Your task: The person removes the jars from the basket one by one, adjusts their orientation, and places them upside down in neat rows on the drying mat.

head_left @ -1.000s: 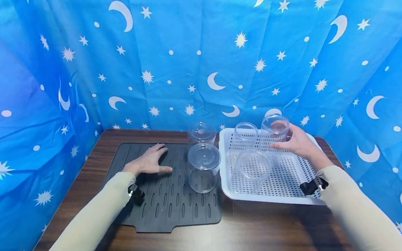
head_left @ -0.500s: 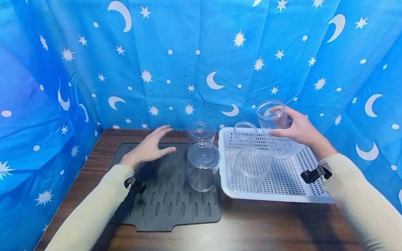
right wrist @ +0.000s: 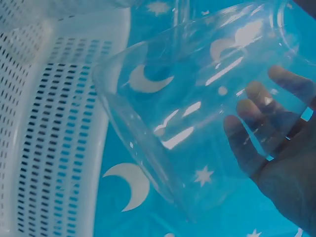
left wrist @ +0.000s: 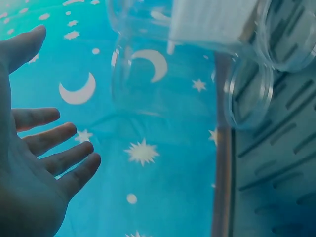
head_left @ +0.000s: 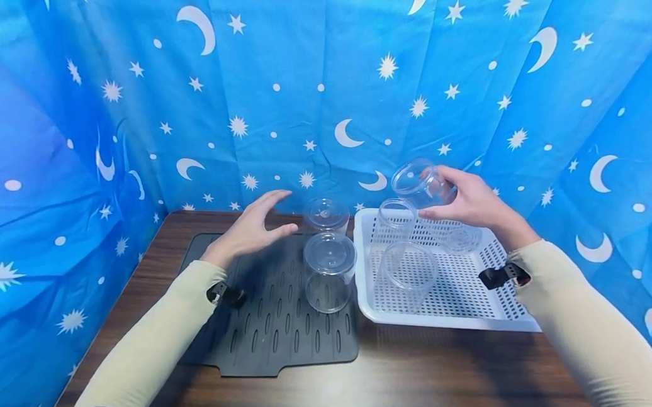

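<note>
My right hand point(head_left: 468, 198) grips a clear plastic jar point(head_left: 412, 183) above the back of the white basket point(head_left: 437, 321). The jar leans, its rim to the upper left. In the right wrist view, the fingers point(right wrist: 247, 143) show through the jar's transparent wall. My left hand point(head_left: 253, 227) hovers over the black ridged mat point(head_left: 270, 351), thumb and fingers spread, holding nothing. To its right, two clear jars stand upside down on the mat, a front jar point(head_left: 329, 279) and a rear jar point(head_left: 327, 213). Inside the basket are another tall jar point(head_left: 397, 218) and a wider jar point(head_left: 409, 269).
The mat and basket sit side by side on a dark wooden table point(head_left: 404, 385). A blue curtain point(head_left: 290, 68) with moons and stars hangs close behind the table's back edge and along both sides.
The right hand has lifted the jar and moved it left, tipping it over. My left hand has risen off the mat and shifted right toward the upside-down jars.
</note>
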### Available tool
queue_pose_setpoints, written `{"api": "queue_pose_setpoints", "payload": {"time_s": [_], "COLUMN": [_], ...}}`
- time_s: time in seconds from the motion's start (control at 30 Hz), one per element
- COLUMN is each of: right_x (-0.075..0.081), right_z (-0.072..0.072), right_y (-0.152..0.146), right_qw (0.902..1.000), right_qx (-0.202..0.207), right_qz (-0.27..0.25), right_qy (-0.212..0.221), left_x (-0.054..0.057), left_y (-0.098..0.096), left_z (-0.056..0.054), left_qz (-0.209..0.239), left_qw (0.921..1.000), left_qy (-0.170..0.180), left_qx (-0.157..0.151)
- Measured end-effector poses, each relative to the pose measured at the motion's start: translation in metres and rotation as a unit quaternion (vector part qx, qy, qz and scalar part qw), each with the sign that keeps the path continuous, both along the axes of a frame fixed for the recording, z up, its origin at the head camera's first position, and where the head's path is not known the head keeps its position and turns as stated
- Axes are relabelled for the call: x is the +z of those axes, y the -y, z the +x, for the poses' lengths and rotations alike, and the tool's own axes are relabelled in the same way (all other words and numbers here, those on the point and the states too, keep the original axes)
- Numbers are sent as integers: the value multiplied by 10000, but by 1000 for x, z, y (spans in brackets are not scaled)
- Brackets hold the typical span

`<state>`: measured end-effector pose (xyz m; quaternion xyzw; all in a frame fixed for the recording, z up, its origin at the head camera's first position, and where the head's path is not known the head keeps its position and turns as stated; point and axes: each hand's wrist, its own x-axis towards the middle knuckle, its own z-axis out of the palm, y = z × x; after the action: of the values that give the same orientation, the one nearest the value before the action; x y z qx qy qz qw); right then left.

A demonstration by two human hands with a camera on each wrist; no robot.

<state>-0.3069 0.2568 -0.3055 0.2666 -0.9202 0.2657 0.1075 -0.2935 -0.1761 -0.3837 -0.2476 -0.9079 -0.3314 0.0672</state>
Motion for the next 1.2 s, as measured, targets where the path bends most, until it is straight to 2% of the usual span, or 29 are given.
{"api": "queue_pose_setpoints", "payload": {"time_s": [0.13,0.23,0.5,0.73,0.87,1.0,1.2], "right_x": [10,20,37,40,39,40,47], "right_z": [2,4,10,12,14,16,19], "right_y": [10,19,39,56,65,74,87], "right_qw": [9992,9977,9935,9889,9857,9835,9800], "right_qx": [289,476,712,969,1170,1214,1180], "right_qz": [221,420,873,1113,1213,1338,1580], "right_qy": [-193,-231,-139,-193,-70,-116,-263], "left_x": [10,18,30,42,46,51,58], "left_y": [-9,-14,-26,-40,-47,-56,-65], "left_z": [0,1,4,8,12,13,14], "left_qz": [405,662,943,1255,1325,1427,1610], "left_qw": [9989,9971,9938,9882,9860,9831,9793], "left_qy": [-142,-120,36,162,305,399,589], "left_qx": [-187,-349,-589,-858,-964,-1077,-1075]}}
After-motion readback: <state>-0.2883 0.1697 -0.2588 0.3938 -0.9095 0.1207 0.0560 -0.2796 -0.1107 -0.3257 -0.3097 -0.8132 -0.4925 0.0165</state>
